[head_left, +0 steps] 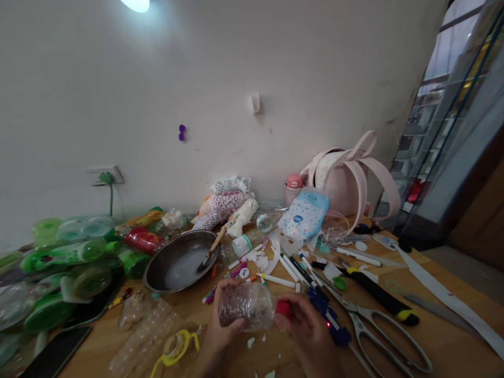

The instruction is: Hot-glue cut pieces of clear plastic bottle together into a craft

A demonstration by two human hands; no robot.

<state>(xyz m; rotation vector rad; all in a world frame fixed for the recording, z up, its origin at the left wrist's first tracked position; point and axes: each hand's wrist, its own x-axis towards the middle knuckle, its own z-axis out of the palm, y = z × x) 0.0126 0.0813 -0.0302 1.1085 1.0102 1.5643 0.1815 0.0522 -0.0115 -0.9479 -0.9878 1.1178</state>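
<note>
Low over the table (441,336), left hand (219,328) wraps the body of a clear plastic bottle (246,304), right hand (311,331) pinches its red cap (282,308); likely light, thin-walled, crushable, best gripped mid-body; scissors (378,325) beside, metal pan (179,262) beyond.

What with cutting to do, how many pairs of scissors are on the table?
1: the scissors lie on the table at the right, beside the right hand. Others may be hidden under the clutter.
</note>
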